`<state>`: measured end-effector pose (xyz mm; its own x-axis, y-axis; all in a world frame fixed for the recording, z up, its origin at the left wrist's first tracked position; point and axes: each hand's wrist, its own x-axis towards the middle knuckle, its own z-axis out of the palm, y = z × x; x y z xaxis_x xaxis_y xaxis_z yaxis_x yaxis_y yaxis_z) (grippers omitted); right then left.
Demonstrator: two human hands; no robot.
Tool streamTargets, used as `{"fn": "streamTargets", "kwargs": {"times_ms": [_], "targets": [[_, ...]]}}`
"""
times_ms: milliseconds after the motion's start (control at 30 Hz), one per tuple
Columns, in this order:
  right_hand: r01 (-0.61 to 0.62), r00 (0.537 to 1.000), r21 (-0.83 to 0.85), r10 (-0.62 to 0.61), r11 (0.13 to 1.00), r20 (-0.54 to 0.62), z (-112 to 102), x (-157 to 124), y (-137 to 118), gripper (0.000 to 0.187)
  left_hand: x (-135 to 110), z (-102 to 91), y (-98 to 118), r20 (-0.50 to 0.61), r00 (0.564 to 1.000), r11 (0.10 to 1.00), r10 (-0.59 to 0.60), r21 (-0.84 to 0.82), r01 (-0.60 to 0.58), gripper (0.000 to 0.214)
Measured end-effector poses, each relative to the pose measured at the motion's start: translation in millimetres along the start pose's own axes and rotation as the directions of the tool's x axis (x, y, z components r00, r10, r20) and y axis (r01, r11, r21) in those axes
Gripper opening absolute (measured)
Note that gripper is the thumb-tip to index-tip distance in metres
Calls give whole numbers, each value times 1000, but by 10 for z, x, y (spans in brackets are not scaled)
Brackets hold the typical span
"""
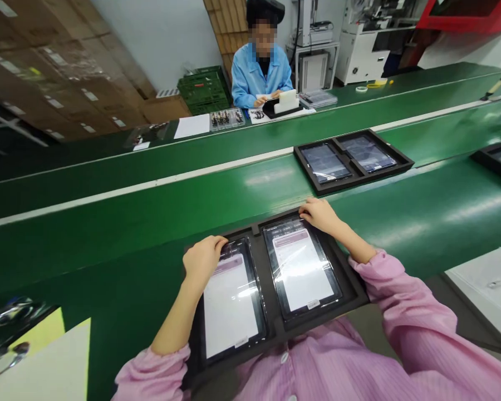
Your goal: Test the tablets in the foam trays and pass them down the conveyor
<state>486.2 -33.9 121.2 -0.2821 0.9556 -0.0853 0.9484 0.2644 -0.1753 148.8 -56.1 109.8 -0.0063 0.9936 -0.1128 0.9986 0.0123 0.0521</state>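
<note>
A black foam tray [279,328] lies in front of me at the near edge of the green bench, its near side close to my body. Two tablets sit in its recesses, the left tablet [232,312] and the right tablet [303,267], both with glossy clear film and mostly white screens. My left hand [202,259] is closed at the tray's far left edge, just above the left tablet; its fingertips are partly hidden. At the far right edge, my right hand [320,215] is closed on the tray beside the right tablet's top corner.
Beyond is a second black tray [317,188] with two tablets on the green conveyor [217,184]. Another tray [490,161] is at far right. A co-worker in a blue jacket [261,78] sits opposite. Papers [45,362] lie at lower left, a white sheet [490,289] at right.
</note>
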Motion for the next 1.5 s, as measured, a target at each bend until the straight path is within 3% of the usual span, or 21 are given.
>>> {"fn": "streamTargets", "kwargs": {"times_ms": [100,167,300,400,567,667,767,900,1033,1133,1233,1433,1500], "targets": [[158,978,216,-123,963,-168,181,-375,4,21,-70,65,38,-12,994,992,112,-54,-112,41],[322,923,309,-225,895,-312,362,-639,-31,27,-132,95,60,4,963,960,270,-81,-269,47],[526,788,265,-347,808,-508,607,-904,-72,34,-233,118,59,111,899,906,424,-44,-422,95],[536,746,237,-323,810,-582,622,-862,-55,38,-256,113,7,196,866,885,459,-17,-465,99],[523,738,205,-318,828,-595,624,-782,-35,38,-236,141,-116,234,820,848,522,-41,-529,91],[465,784,174,-313,868,-536,633,-812,-36,37,-229,165,-168,210,808,833,551,-87,-546,94],[268,837,183,-135,946,-530,606,-854,-36,41,-230,159,-178,212,806,833,553,-122,-540,96],[-94,829,161,167,982,-534,580,-870,-62,41,-248,128,-149,247,799,835,549,-136,-532,89],[-245,835,32,227,969,-501,618,-844,-107,28,-286,121,-121,274,799,844,535,-149,-514,90],[-269,851,10,243,963,-466,652,-830,-109,26,-299,134,-123,261,810,850,525,-195,-489,93],[-278,852,52,271,959,-448,681,-816,-58,27,-286,159,-132,227,825,848,518,-261,-461,77],[-71,894,300,194,951,-405,760,-748,120,32,-273,238,-85,270,808,846,524,-280,-455,43],[-77,891,322,210,943,-402,775,-737,126,33,-284,255,-43,245,814,845,527,-247,-474,40]]}}
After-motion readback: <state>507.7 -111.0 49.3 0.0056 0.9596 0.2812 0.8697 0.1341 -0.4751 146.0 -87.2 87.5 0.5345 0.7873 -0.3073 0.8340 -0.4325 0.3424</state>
